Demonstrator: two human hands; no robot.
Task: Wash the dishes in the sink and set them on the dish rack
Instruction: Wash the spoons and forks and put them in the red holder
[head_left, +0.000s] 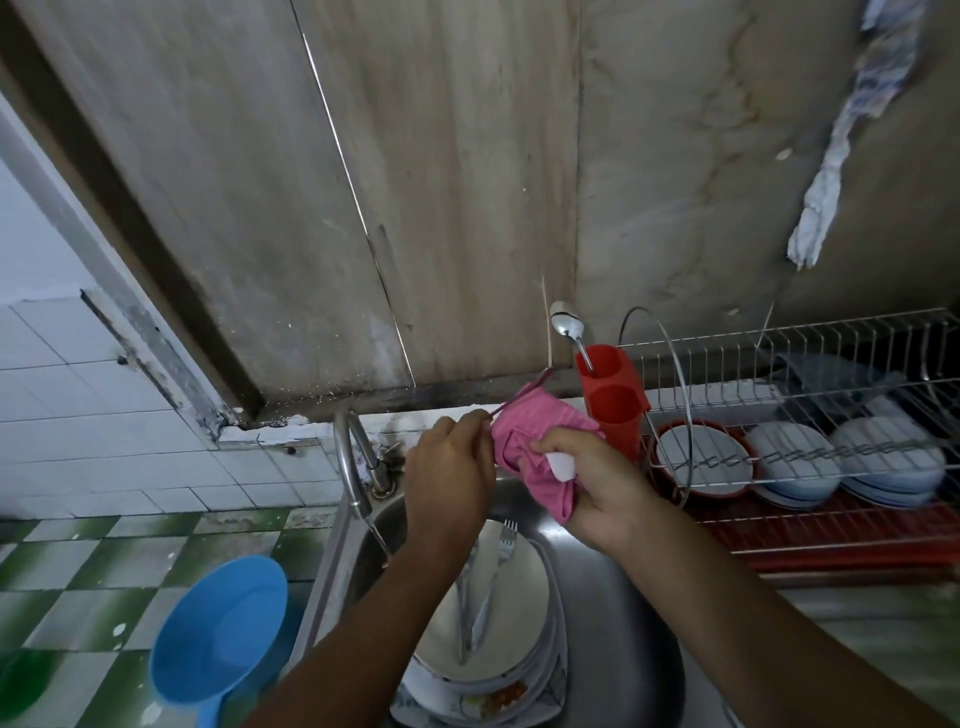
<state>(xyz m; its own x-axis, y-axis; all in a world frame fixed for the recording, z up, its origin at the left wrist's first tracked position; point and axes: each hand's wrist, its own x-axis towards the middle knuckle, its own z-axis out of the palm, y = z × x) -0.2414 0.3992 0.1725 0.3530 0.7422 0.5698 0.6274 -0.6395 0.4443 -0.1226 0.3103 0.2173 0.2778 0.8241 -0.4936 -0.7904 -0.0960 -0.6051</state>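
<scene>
Pink cloth (524, 441) is the working item in the head view. The right hand (602, 488) grips it bunched, fingers curled round it. A small white piece (561, 464) shows by the thumb; what it is cannot be told. The left hand (449, 467) pinches the near end of a thin reddish stick (540, 378), probably a chopstick. Its far end points up toward the wall and the cloth is wrapped against its middle. Both hands are raised above the far part of the sink (639, 597).

Step in hand, as judged: scrubbing one slim utensil, not yet racked. The next move calls for a rinse at the tap (353, 452), just left of the left hand, where a thin stream appears to fall. Then comes a carry right to the red utensil cup (613, 410). A narrow wet stick wants a firm pinch throughout.

Containers:
- **Sink:** a stack of plates (524, 613), with a fork (504, 545) and a second long utensil (461, 608) lying on the top plate. Food scraps (509, 693) sit on a lower plate at the near edge.
- **Red utensil cup:** at the left end of the rack, holding one metal spoon (566, 325), bowl upward.
- **Dish rack (779, 343):** right of the sink, holding a white plate in a red-rimmed dish (701, 457) and stacks of pale bowls (795, 462). A red drip tray (831, 535) lies beneath.
- **Blue basin (218, 634):** near left, beside the sink. What it holds cannot be told.
</scene>
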